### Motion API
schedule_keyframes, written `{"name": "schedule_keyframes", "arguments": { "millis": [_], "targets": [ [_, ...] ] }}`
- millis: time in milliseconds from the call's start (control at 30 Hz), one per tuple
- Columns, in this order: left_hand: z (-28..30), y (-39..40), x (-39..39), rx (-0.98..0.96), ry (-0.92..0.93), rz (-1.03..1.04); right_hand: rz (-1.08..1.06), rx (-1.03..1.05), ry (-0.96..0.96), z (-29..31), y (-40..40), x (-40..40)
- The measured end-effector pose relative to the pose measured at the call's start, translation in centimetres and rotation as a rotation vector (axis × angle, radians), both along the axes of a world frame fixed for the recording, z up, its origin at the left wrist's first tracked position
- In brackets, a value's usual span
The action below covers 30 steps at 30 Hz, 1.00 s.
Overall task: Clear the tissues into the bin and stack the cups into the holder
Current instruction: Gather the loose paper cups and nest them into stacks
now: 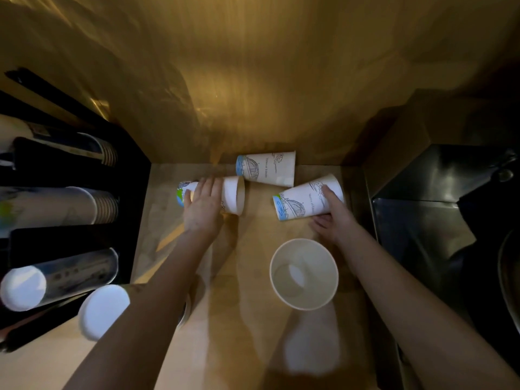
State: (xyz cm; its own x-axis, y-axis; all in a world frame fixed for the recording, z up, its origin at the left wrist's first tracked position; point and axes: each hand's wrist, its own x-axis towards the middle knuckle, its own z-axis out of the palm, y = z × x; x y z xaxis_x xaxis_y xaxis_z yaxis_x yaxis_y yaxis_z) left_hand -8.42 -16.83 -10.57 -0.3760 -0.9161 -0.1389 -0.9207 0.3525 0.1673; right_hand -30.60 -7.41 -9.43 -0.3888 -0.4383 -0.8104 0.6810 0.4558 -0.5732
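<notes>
Where cups crowd: wall close.

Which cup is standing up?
The plain cup nearest the person stands upright, its mouth open to the camera. The other three loose cups lie on their sides.

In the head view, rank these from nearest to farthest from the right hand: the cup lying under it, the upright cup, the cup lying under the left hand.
1. Cup lying under the right hand, touching it.
2. Upright cup, just below and left of it.
3. Cup lying under the left hand, across the counter to the left.
</notes>
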Motion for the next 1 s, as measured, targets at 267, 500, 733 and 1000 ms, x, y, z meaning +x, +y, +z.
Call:
{"name": "schedule_keyframes", "arguments": {
  "millis": [267, 500, 733, 1000],
  "targets": [
    [0.6, 0.4, -0.5, -0.017, 0.101, -0.053, -0.013, -0.009, 0.069, 1.4, 1.5, 0.5],
    [4.4, 2.3, -1.5, 0.065, 0.575, 0.055, -0.066, -0.262, 0.326, 7.5, 0.9, 0.9],
    [3.5, 4.8, -1.6, 0.229, 0.853, 0.273, 0.065, -0.578, 0.784, 13.6, 0.5, 2.1],
    [1.0, 7.5, -1.6, 0.310, 1.000, 0.259, 0.332, -0.735, 0.848, 11.9, 1.6, 5.0]
  ]
}}
